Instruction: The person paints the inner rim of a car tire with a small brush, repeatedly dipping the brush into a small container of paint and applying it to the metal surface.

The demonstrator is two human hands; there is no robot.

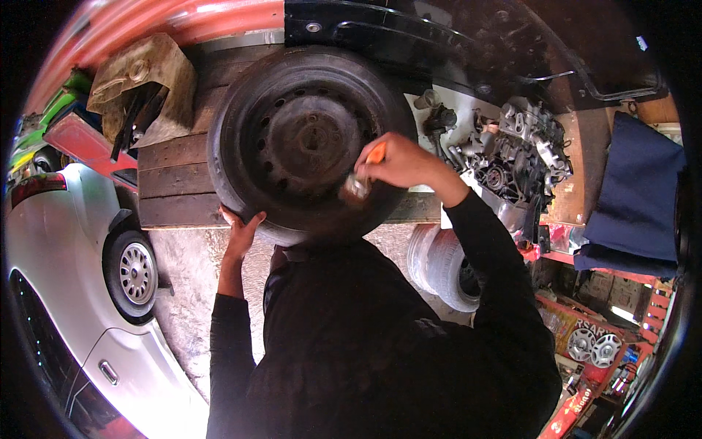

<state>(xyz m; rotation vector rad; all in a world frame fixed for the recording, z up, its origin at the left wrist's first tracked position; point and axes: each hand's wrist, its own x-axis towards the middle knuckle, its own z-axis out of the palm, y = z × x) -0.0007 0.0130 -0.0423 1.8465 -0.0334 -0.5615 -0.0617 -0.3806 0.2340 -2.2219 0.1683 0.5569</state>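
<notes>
A black tyre on a dark steel wheel (311, 139) lies flat on a wooden bench (172, 179). My left hand (240, 230) grips the tyre's near left edge. My right hand (398, 161) is closed around a small brush with an orange handle (375, 153). Its pale bristles (356, 188) touch the tyre's near right sidewall. My dark sleeves and torso fill the lower middle of the view.
A dirty canvas bag (142, 84) sits at the bench's back left. Grey engine parts (512, 150) lie on the right of the bench, next to a dark blue cloth (636, 190). A silver car (80, 293) stands at left. A white tyre (446, 267) lies under the bench.
</notes>
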